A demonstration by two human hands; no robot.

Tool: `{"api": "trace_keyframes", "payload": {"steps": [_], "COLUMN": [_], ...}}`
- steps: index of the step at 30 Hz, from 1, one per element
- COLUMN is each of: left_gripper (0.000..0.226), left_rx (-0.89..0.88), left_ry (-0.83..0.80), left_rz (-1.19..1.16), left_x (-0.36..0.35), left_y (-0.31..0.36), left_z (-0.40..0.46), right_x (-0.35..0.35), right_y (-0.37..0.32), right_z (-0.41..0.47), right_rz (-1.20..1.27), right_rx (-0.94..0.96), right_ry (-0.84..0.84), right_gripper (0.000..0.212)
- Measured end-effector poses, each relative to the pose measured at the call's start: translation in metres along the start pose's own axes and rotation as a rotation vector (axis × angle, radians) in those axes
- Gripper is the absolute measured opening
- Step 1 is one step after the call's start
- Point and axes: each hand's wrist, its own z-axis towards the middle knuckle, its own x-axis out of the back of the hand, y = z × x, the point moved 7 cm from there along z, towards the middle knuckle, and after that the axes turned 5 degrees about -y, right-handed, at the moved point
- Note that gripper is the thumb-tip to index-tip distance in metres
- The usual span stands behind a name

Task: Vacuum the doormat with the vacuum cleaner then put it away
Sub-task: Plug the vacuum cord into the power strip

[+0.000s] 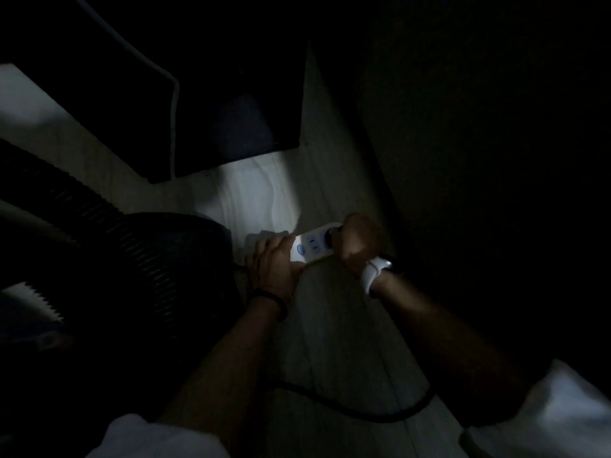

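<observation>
Very low light; only the centre of the frame is readable. Nearest the camera, bottom of frame: white sleeves at both lower corners, bare forearms reaching forward. A dark power cord (363, 413) loops across the pale floor (330, 342) between the arms.

Centre: left hand (274, 259), dark band at the wrist, lies along the near end of a white power strip (314, 246), fingers curled around it, pinning it to the floor. Right hand (358, 242), white watch (375, 271) on the wrist, is closed over a dark plug (330, 236) at the strip's far end. Cannot tell whether the plug is fully seated or partly out.

Left of centre: the vacuum cleaner (185, 246), a dark rounded body with its ribbed hose (82, 200) running toward the left edge, just beside the left hand.

Upper centre: dark doormat (238, 104) flat on the floor, well apart from the hands.

Judgement: this is a plug step at the strip. Done well: keep the strip braced, move the plug straight along its pins, grip the plug body and not the cord, keep fingers off the pins.
</observation>
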Motion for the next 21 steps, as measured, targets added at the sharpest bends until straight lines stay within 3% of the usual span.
{"api": "trace_keyframes", "payload": {"steps": [3, 7, 10, 17, 21], "left_gripper": [0.102, 0.1, 0.085, 0.099, 0.062], "left_rx": [-0.009, -0.013, -0.015, 0.007, 0.086], "left_ry": [0.011, 0.01, 0.012, 0.024, -0.019], "left_rz": [0.005, -0.008, 0.03, 0.053, 0.104], "left_x": [0.0, 0.001, 0.0, 0.004, 0.001], "left_y": [0.0, 0.0, 0.0, -0.001, 0.002], "left_z": [-0.001, -0.003, -0.004, -0.003, -0.001], "right_x": [-0.004, -0.041, -0.042, -0.043, -0.037], "right_y": [-0.003, 0.021, 0.022, 0.013, 0.012], "right_z": [-0.01, -0.011, -0.015, -0.004, -0.004], "right_rz": [-0.115, 0.261, 0.246, 0.225, 0.102], "right_rx": [0.004, -0.045, -0.018, 0.035, -0.018], "right_ry": [0.242, 0.041, 0.089, 0.095, 0.004], "right_gripper": [0.031, 0.035, 0.037, 0.048, 0.04]}}
